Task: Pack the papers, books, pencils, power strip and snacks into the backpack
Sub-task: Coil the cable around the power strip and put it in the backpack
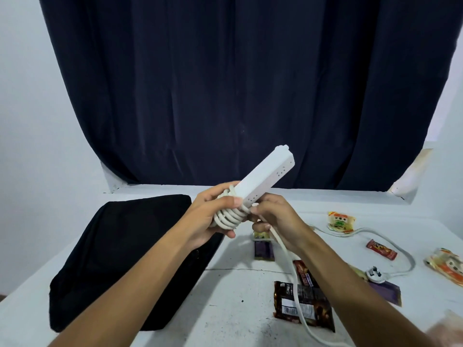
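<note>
While left hand (208, 216) clamps the strip (265, 176) and its coiled turns at frame centre, right hand (275, 221) pinches the loose cord (288, 261). Backpack (120, 251) lies flat lower left; snacks (304, 303) scattered lower right on table (225, 309).

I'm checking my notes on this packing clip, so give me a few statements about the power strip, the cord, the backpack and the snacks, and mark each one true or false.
1. The left hand holds the power strip at its coiled end. True.
2. The whole cord is already wound onto the strip. False: a long length trails over the table, and the plug lies there.
3. The backpack lies flat to the person's left. True.
4. The right hand is empty. False: it grips the cord.
5. All the snacks are packed. False: packets such as the dark wrapper lie on the table.
</note>
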A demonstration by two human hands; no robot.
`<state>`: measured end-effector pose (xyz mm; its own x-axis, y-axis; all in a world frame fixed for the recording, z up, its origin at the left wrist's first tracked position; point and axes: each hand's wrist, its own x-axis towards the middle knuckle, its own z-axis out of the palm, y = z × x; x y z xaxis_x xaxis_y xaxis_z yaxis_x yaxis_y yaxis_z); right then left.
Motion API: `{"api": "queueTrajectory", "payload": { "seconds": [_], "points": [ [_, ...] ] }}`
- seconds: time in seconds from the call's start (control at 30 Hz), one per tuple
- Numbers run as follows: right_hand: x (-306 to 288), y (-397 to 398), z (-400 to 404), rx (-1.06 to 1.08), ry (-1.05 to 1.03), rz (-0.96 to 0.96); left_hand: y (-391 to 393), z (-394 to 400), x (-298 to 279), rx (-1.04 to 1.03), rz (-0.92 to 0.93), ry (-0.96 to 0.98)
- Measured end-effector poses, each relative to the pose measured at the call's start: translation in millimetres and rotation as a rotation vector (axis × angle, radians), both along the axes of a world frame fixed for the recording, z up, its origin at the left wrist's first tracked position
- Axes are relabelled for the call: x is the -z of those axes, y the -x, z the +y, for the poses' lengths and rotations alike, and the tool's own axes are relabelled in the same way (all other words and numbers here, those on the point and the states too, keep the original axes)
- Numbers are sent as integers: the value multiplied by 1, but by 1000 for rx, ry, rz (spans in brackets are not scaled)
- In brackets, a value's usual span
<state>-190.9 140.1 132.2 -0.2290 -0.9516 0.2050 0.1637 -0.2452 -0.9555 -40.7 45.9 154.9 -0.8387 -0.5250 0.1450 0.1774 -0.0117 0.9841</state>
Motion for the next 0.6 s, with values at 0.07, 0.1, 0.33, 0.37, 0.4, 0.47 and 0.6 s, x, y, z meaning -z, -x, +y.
{"api": "queueTrajectory", "payload": {
  "seconds": [0.07, 0.1, 0.33, 0.37, 0.4, 0.47, 0.6],
  "points": [
    [-1, -2, 2, -29, 5, 46, 1, 2, 0, -27, -19, -3],
    [-1, -4, 3, -13, -7, 69, 1, 2, 0, -44, -32, -7],
    [3, -18, 1, 135, -76, 38, 7, 9, -5, -183, -160, -18],
    [4, -21, 1, 164, -80, 43, 8, 8, -5, -197, -168, -29],
    [6, -23, 0, 194, -83, 54, 9, 8, -5, -210, -181, -42],
    [10, -26, -1, 245, -98, 90, 9, 7, -6, -225, -229, -63],
    [18, -30, 2, 282, -130, 13, 8, 1, -9, -205, -297, -132]
  ]
}}
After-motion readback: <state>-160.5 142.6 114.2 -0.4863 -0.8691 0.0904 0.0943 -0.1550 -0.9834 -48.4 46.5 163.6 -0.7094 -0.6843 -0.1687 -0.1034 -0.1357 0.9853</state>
